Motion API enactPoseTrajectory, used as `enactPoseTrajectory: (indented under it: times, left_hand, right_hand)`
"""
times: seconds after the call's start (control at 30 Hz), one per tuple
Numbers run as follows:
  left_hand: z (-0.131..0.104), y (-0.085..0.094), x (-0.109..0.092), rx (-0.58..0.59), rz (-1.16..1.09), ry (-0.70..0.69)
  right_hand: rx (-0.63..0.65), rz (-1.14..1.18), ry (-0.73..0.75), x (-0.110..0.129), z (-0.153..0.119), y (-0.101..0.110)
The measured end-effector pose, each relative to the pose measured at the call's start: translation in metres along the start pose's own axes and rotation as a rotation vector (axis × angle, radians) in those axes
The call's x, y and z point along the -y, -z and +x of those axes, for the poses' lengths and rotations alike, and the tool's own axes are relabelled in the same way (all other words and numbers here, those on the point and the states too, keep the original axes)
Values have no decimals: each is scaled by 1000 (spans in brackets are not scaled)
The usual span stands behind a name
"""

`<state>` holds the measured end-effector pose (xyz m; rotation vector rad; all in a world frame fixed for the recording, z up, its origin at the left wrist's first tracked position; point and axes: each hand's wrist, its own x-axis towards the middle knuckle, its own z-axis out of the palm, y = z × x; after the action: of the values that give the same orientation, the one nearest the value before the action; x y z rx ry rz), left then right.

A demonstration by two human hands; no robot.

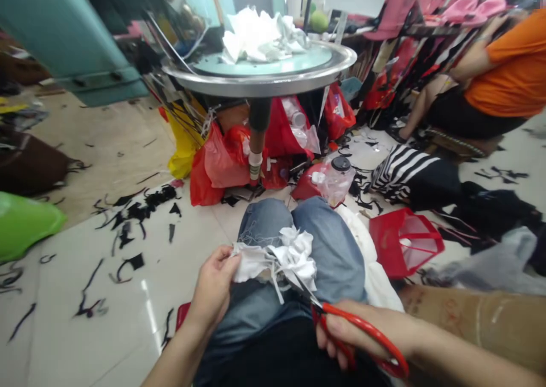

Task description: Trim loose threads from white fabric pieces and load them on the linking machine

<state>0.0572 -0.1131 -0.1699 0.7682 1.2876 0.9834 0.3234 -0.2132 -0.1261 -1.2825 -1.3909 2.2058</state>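
My left hand [217,281] pinches one end of a piece of white fabric [251,262] above my lap. Bunched and ruffled, more of the white fabric [295,251] lies over my jeans [336,245], with loose threads and a narrow strip hanging from it. My right hand [354,327] is closed around the red handles of a pair of scissors [362,323]. The scissor blades point up and left and reach the lower edge of the bunched fabric. Whether the blades are apart is hard to make out.
Ahead stands a round table [260,82] with a metal rim, bearing a heap of white fabric [260,34]. Red plastic bags [226,159] sit beneath it. Black scraps [147,205] litter the floor. A person in an orange shirt [512,68] sits at right, near a cardboard box [478,318].
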Motion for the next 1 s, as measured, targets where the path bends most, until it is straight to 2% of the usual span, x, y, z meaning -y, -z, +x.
enactPoseTrajectory:
  times: [0.2,0.3,0.4,0.53,0.63,0.73,0.87,1.0]
  left_hand:
    - [-10,0,3,-66,-57,-74]
    - [-10,6,12,-75,-46,-137]
    - [-9,12,20,-69,-20,-195]
    - [-11,13,24,-30,-34,-210]
    - [-13,9,22,-37,-89,-216]
    - [-15,4,18,-95,-172,-231]
    - [-13,1,11,-213,-329,-163]
    - [-9,2,8,-228,-425,-41]
  right_hand:
    - [117,504,-216,1,27,1]
    - [269,635,-305,-10,43,2]
    - [341,685,-365,-22,56,2]
    - [286,678,-362,-20,63,-3]
    - [136,642,-324,-10,64,-8]
    - [13,609,-308,-9,62,-9]
    - [133,541,-199,-13,45,-3]
    - [198,222,-52,-3,33,3]
